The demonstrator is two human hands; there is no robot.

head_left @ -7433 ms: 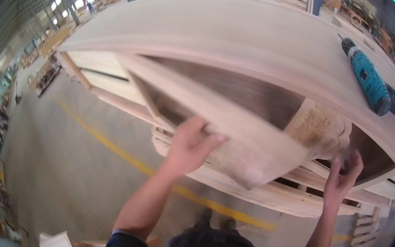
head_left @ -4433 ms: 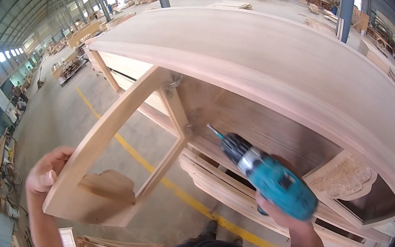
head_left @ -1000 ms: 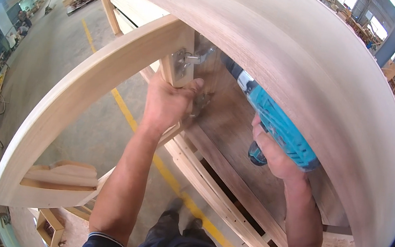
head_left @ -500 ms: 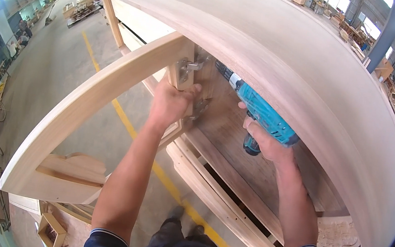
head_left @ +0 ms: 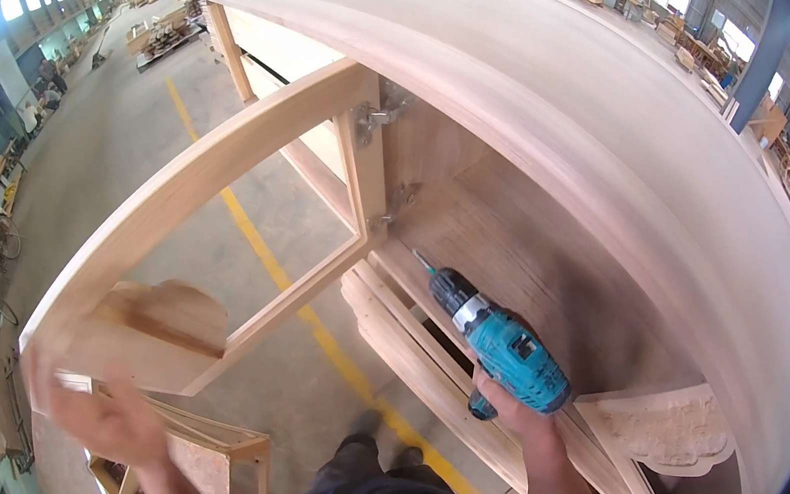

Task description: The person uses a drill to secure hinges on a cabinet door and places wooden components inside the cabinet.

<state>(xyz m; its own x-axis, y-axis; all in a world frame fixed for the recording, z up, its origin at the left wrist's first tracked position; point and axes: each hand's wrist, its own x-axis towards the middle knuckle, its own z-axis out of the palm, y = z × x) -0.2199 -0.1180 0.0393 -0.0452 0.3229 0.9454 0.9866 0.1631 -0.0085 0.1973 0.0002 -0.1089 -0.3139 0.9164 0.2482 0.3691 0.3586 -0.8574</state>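
Observation:
My right hand [head_left: 516,406] is wrapped round the grip of a teal and black cordless drill [head_left: 516,357]. Its bit points up and left, in front of the cabinet's open compartment [head_left: 528,235]. Down at the left, my left hand [head_left: 103,418] is smeared by motion beside the outer lower corner of the swung-out wooden door frame [head_left: 195,158]; whether it touches the frame, I cannot tell. Two metal hinges join the door to the cabinet side: an upper hinge [head_left: 372,121] and a lower hinge [head_left: 396,205].
A pale curved cabinet top [head_left: 542,66] arches over the compartment. Below it runs a wooden rail [head_left: 401,349]. A carved wooden piece [head_left: 673,428] sits at the right. A wooden stand [head_left: 202,468] is under the door's near end. A yellow line [head_left: 255,237] crosses the floor.
My left hand has let go of the door's hinge side and moved down to the left. My right hand has drawn the drill back from the hinges, down and out of the compartment.

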